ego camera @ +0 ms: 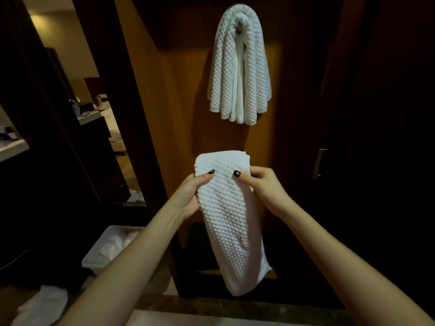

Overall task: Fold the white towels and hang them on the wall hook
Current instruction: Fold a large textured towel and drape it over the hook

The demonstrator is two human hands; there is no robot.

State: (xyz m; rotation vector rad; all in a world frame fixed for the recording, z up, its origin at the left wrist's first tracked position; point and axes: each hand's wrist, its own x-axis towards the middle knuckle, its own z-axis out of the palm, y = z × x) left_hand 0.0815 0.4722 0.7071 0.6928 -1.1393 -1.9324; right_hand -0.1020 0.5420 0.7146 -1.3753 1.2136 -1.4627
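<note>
Folded towel [230,220] hangs lengthwise, straight below the hung towels [240,67] on the wall. Left hand [188,196] grips its left edge, thumb on the front. Right hand [266,187] pinches its right edge near the top. Bin [110,248] is far below-left of the hung towels.

Dim, warm light from above; black corners, wide-angle bending at edges, slightly soft focus

Likely hotel room: dim wood panelling [179,102]
</note>
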